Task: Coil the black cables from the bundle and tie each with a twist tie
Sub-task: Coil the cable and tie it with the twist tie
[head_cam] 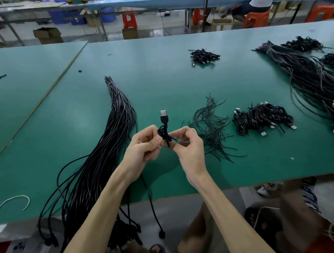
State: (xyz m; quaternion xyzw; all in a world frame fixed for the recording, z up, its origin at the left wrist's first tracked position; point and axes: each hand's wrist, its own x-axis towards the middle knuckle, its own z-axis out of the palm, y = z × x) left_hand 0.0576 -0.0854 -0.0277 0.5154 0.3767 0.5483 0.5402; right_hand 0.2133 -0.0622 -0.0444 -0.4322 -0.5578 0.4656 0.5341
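Both forearms are reaching in over the near edge of the green table [160,79]. L hand [142,146] is gripping a small coiled cable [163,134] w/ curled fingers, USB plug [163,115] sticking up above it. R hand [189,146] is pinching the coil's other side w/ thumb + forefinger, at a thin black twist tie [174,139]; other fingers are curling loosely. Coil is hanging above the table, btwn the long bundle [110,139] on the L and the loose pile of ties [209,128] on the R. Finished coils [260,117] are lying just beyond those ties.
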